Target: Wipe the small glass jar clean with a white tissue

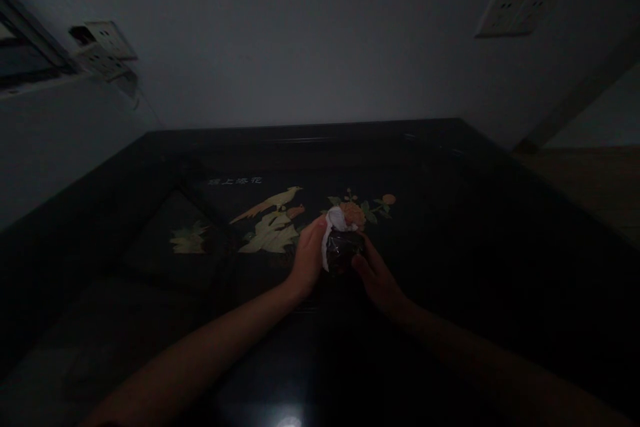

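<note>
Above the middle of a glossy black tabletop (260, 340), a small dark, shiny object (343, 252) is between my two hands. In the dim light its kind cannot be made out. A crumpled white tissue or cloth (336, 219) lies over its top and runs down its left side. My left hand (309, 257) is closed on the white piece at the object's left, its fingertips partly hidden. From the right, my right hand (377, 277) grips the dark object, with the thumb across its near face.
The tabletop bears a picture of a bird (275, 203), flowers and leaves, with writing at its upper left. Behind stands a pale wall (300, 47) with a socket plate (517, 13) at right and sockets (107, 40) at left. Floor (590, 180) shows at far right.
</note>
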Tool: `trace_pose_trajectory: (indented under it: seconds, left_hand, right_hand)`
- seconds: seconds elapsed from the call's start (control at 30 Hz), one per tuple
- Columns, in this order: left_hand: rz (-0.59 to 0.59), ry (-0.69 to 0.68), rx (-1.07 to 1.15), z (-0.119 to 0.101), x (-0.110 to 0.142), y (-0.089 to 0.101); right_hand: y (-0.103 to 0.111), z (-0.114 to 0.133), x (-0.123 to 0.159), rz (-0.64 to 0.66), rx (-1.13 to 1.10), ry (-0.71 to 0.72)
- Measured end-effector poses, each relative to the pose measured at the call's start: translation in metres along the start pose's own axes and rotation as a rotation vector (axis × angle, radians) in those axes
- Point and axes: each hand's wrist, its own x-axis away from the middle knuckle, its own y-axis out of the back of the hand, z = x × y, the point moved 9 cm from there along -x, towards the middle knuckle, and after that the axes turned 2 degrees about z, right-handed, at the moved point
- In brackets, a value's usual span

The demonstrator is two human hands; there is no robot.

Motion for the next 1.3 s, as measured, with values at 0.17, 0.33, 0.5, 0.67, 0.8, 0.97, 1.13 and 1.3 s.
trace_pose_trajectory:
  seconds: [0.17, 0.33, 0.5, 0.67, 0.8, 0.97, 1.13, 1.3]
  left_hand:
    - [-0.119, 0.215, 0.407, 0.023, 0.010, -0.008]
    - [-0.124, 0.283, 0.476, 0.031, 0.017, -0.012]
    - [-0.198, 0.119, 0.221, 0.022, 0.022, 0.007]
    - [0.084, -0.425, -0.354, -0.029, 0.029, -0.015]
    - [0.248, -0.795, -0.716, -0.047, 0.039, -0.036]
    - [0.345, -0.934, -0.833, -0.052, 0.042, -0.044]
    - [0.224, -0.637, -0.546, -0.050, 0.029, -0.028]
    - [0.060, -0.041, 0.003, -0.007, 0.011, -0.009]
  right_hand:
    - [0.005, -0.003, -0.001, -0.035, -0.006, -0.016]
    - [0.005, -0.004, -0.002, -0.047, -0.032, 0.019]
    - [0.004, 0.001, 0.000, -0.036, -0.005, 0.052]
    - [0.008, -0.005, 0.003, -0.078, 0.019, 0.039]
    - [0.009, -0.008, 0.004, -0.097, 0.023, 0.062]
    - [0.008, -0.009, 0.004, -0.095, 0.041, 0.048]
    - [0.008, -0.004, 0.004, -0.085, 0.045, 0.039]
    - [0.007, 0.002, 0.004, -0.058, 0.039, 0.069]
